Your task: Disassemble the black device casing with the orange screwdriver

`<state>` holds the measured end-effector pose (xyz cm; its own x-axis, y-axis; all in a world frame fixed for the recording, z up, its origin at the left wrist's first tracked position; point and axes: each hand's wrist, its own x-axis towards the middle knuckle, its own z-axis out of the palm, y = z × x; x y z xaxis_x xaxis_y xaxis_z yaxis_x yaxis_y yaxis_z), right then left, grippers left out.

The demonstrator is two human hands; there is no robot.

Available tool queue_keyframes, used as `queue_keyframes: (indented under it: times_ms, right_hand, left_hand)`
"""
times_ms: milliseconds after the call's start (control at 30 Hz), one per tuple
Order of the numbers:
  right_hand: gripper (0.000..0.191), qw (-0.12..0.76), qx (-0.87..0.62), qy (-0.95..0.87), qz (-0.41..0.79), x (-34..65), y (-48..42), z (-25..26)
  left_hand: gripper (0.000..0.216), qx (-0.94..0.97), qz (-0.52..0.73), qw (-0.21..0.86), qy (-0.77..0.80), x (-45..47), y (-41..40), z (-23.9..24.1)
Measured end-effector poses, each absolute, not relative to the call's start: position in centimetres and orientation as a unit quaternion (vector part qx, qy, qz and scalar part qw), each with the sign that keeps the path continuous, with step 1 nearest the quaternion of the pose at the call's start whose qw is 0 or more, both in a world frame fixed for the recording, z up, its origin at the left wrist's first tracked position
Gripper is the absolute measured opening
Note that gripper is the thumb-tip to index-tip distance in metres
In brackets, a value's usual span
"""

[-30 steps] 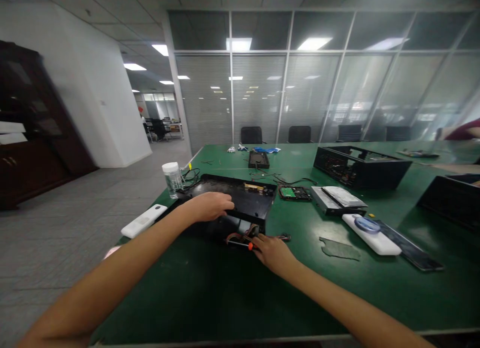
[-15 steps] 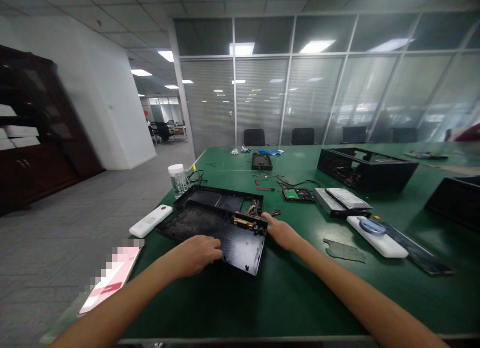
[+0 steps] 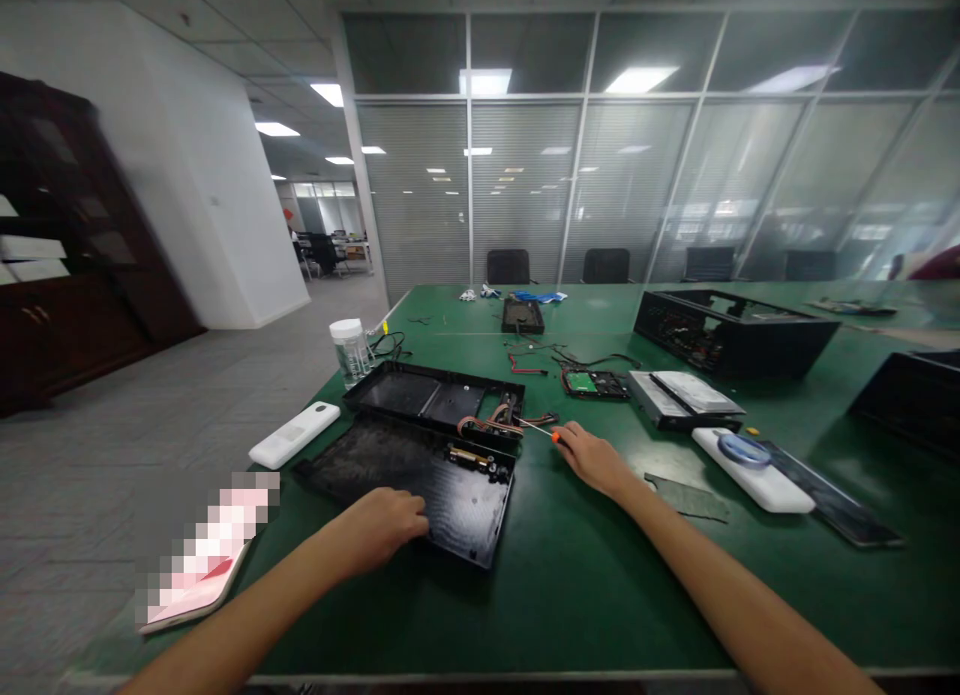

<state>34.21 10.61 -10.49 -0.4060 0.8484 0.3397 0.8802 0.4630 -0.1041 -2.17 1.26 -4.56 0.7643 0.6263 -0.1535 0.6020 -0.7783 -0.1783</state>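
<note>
Working at a green table [image 3: 600, 595] before a glass wall [image 3: 525, 195]; gripping the near rim of a black cover [image 3: 412, 470] in the left hand [image 3: 386, 523], nearer the table's left edge than its right; clamping a screwdriver [image 3: 556, 437] in the right hand [image 3: 591, 457], aimed at wires [image 3: 475, 428] in the black case [image 3: 457, 400] just behind; with a wide green stretch from there to the front edge; unable to read the blurred pink slab [image 3: 206, 560] by the left edge

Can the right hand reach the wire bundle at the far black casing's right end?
Probably yes: the right hand is just right of the wire bundle and nothing seems to block the way, though it holds an orange-handled screwdriver.
</note>
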Motion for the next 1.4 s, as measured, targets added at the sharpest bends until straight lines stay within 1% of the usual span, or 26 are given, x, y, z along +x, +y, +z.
queue_keyframes:
  times_ms: [133, 200, 267, 367, 400, 433, 500, 567, 633, 700, 800, 1033, 1200, 1300, 1400]
  right_hand:
    - [0.030, 0.193, -0.536, -0.821, -0.033, 34.4, 10.7, -10.7]
    - [0.029, 0.194, -0.540, -0.819, -0.021, 34.6, 10.7, -10.8]
    - [0.028, 0.197, -0.543, -0.816, -0.011, 34.7, 10.6, -10.8]
    - [0.027, 0.213, -0.534, -0.818, 0.004, 34.4, 10.5, -10.7]
    - [0.026, 0.219, -0.528, -0.820, 0.009, 34.3, 10.5, -10.8]
    - [0.025, 0.226, -0.523, -0.822, 0.014, 34.2, 10.5, -10.8]
    - [0.023, 0.242, -0.521, -0.818, 0.024, 34.2, 10.5, -11.1]
    - [0.022, 0.259, -0.530, -0.807, 0.031, 34.5, 10.7, -11.5]
    - [0.021, 0.276, -0.539, -0.795, 0.037, 34.9, 11.0, -11.9]
    - [0.021, 0.286, -0.544, -0.788, 0.043, 35.3, 11.3, -12.2]
    - [0.020, 0.290, -0.550, -0.781, 0.055, 35.6, 11.6, -12.4]
    - [0.023, 0.288, -0.548, -0.782, 0.072, 35.2, 11.5, -12.3]
    - [0.025, 0.289, -0.555, -0.776, 0.078, 35.3, 11.5, -12.1]
    - [0.024, 0.291, -0.553, -0.776, 0.080, 35.3, 11.6, -12.0]
    - [0.023, 0.299, -0.550, -0.775, 0.085, 35.2, 11.5, -11.9]
  left_hand:
    - [0.014, -0.923, 0.111, 0.032, -0.367, -2.2, 2.8, -4.4]
    - [0.014, -0.916, 0.116, 0.002, -0.385, -2.0, 3.7, -3.9]
    - [0.016, -0.913, 0.127, -0.064, -0.382, -1.4, 4.8, -3.1]
    - [0.032, -0.914, 0.122, -0.189, -0.339, 0.6, 7.3, -2.2]
    - [0.033, -0.920, 0.092, -0.193, -0.328, 1.5, 8.2, -2.2]
    - [0.029, -0.932, 0.048, -0.161, -0.321, 2.5, 9.1, -2.4]
    - [0.018, -0.956, -0.022, -0.045, -0.289, 4.3, 10.8, -3.2]
    - [0.014, -0.969, -0.047, 0.052, -0.238, 5.6, 12.2, -4.4]
    - [0.013, -0.973, -0.057, 0.106, -0.195, 6.2, 13.0, -5.7]
    - [0.016, -0.974, -0.071, 0.133, -0.171, 6.2, 13.3, -6.6]
    - [0.022, -0.972, -0.092, 0.153, -0.150, 5.8, 13.3, -7.5]
    - [0.020, -0.967, -0.096, 0.164, -0.169, 6.1, 13.0, -8.2]
    - [0.015, -0.970, -0.136, 0.124, -0.158, 6.5, 12.5, -7.9]
    - [0.016, -0.966, -0.162, 0.103, -0.174, 6.7, 12.5, -8.0]
    - [0.019, -0.963, -0.155, 0.101, -0.195, 6.9, 13.0, -8.5]
